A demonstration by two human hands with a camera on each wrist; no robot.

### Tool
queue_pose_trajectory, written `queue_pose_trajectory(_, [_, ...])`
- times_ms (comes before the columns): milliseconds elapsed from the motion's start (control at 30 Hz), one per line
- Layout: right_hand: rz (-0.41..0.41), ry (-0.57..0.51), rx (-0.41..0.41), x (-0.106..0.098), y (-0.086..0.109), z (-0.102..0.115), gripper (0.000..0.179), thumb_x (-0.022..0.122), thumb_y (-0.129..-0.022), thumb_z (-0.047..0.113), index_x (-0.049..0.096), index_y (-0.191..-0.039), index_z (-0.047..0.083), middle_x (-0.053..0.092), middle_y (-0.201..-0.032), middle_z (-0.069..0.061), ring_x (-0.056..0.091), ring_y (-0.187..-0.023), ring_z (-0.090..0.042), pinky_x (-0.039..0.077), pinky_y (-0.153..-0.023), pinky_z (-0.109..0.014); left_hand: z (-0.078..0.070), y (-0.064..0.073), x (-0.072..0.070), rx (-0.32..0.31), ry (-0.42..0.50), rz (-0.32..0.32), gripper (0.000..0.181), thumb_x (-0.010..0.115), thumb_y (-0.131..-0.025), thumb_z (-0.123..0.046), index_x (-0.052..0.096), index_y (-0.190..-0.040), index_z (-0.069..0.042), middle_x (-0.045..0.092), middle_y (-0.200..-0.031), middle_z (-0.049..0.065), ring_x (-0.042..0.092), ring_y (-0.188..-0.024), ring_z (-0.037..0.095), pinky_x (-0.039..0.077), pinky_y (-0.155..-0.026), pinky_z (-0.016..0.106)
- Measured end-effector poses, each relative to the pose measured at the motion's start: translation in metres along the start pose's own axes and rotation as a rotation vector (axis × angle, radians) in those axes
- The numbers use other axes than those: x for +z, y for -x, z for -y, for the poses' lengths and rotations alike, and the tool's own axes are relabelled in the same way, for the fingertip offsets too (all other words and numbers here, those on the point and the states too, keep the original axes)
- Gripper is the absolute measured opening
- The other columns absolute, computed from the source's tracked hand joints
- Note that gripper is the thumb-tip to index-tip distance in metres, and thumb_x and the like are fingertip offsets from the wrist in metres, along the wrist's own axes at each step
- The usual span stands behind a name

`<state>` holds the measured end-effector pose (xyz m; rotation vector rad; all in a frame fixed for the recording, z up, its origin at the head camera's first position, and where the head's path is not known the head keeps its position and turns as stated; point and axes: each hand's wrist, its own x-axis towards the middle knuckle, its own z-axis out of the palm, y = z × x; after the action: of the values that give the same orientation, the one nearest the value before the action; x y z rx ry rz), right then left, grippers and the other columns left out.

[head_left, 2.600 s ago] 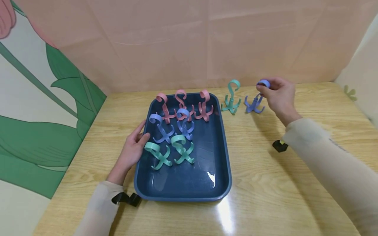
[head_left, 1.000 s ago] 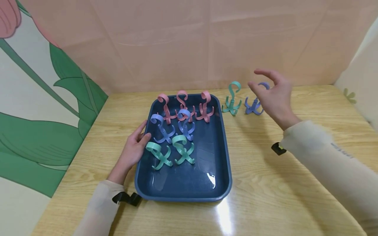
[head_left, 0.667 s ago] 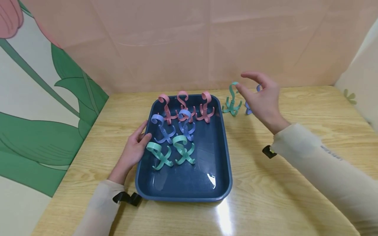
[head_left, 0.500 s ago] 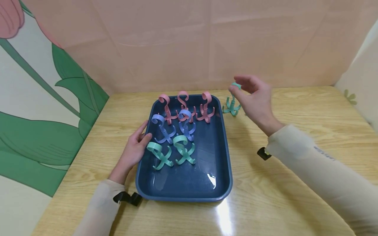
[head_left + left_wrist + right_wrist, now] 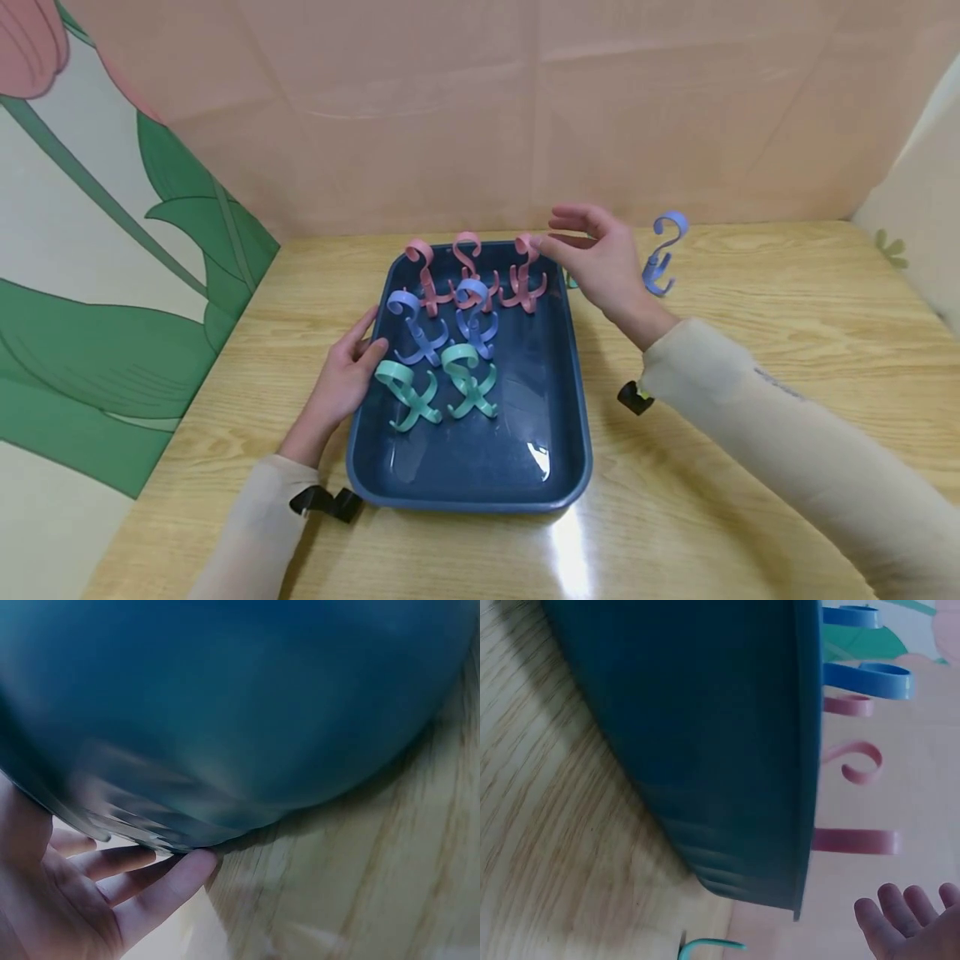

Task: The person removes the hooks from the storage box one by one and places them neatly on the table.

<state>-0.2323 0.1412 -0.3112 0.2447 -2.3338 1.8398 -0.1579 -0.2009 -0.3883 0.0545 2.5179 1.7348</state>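
left hand point(image 5: 343, 379) clamped on the left wall of the tray point(image 5: 465, 505): thumb over the rim, fingers fairly straight along the smooth outer face. tray is deep blue, glossy, round-cornered, sitting on the wood-grain table point(image 5: 825, 308).

we have the right hand point(image 5: 602, 260) just by the far right pink hook point(image 5: 522, 287), thumb and fingers apart, nothing gripped. head view: thumb tip overlaps its curl; right wrist view: we see a gap to the visible fingertips. can't confirm contact.

we count seven in the tray: that one plus two other pink hooks point(image 5: 429, 290) along the far end, two blue hooks point(image 5: 425, 345) mid-left, two green hooks point(image 5: 472, 393) nearer. all look like shiny plastic, flat-strip curl up top, upturned prongs below.

right of the tray, on the table: third blue hook point(image 5: 653, 271), partly hidden, and third green hook point(image 5: 712, 943), mostly hidden by the right hand in head view.

far side: creased peach sheet point(image 5: 420, 150).
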Motion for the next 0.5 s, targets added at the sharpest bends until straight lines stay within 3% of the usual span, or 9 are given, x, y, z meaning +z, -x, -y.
queue_pose_trajectory(367, [0.068, 0.02, -0.001, 0.015, -0.009, -0.018, 0.058, 0.081, -0.087, 0.03, 0.059, -0.136, 0.008, 0.062, -0.132, -0.011, 0.062, -0.12, -0.03, 0.052, -0.096, -0.043, 0.0, -0.001, 0.0, -0.014, -0.015, 0.009, 0.056, 0.046, -0.108, -0.024, 0.026, -0.161, -0.022, 0.059, -0.136, 0.023, 0.064, -0.116, 0.034, 0.054, -0.092, 0.043])
queue_pose_trajectory(500, [0.074, 0.031, 0.029, 0.017, -0.011, -0.021, 0.059, 0.08, -0.087, 0.03, 0.058, -0.137, 0.009, 0.062, -0.132, -0.009, 0.061, -0.121, -0.03, 0.051, -0.097, -0.044, 0.001, -0.001, 0.001, -0.011, -0.005, 0.011, 0.056, 0.046, -0.108, -0.023, 0.026, -0.161, -0.022, 0.059, -0.136, 0.023, 0.064, -0.115, 0.034, 0.055, -0.09, 0.04])
